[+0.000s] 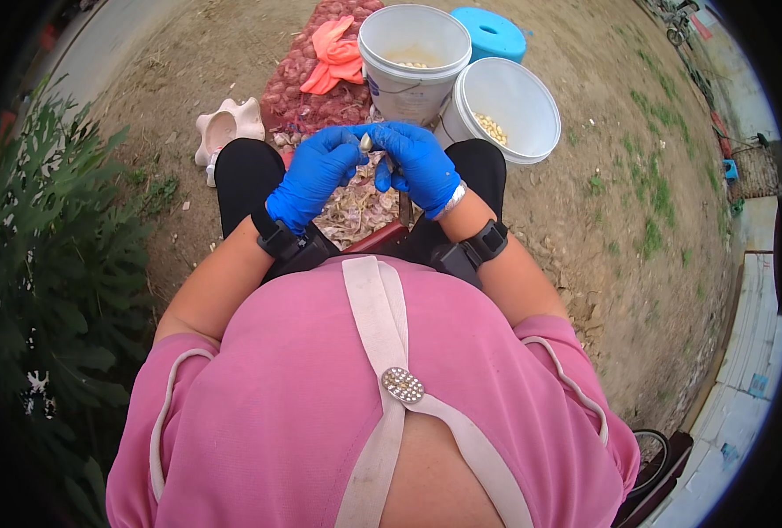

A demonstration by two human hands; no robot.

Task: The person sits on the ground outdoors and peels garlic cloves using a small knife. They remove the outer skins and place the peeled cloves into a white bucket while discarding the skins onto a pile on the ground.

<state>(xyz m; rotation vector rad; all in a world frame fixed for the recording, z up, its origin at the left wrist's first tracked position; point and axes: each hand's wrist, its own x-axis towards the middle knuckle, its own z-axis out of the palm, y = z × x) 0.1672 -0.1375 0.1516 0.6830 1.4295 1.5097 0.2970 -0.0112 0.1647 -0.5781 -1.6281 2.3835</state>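
Observation:
A pale garlic clove (pixel 366 142) is pinched between the fingertips of both hands, above my knees. My left hand (pixel 315 173), in a blue glove, grips it from the left. Also gloved in blue, my right hand (pixel 425 162) meets it from the right, with its lower fingers curled. Just under the right hand a dark brown, handle-like piece (pixel 404 210) shows; whether that hand holds it, I cannot tell. Between my legs lies a heap of garlic skins (pixel 358 210), partly hidden by the hands.
A red mesh sack of garlic bulbs (pixel 284 89) lies ahead, with an orange-pink glove (pixel 333 58) on it. Two white plastic buckets, one upright (pixel 407 92) and one tilted (pixel 529 109), hold peeled cloves. Behind is a blue plastic stool (pixel 490 33). A pale scalloped pot (pixel 231 125) stands left, near leafy branches (pixel 67 264).

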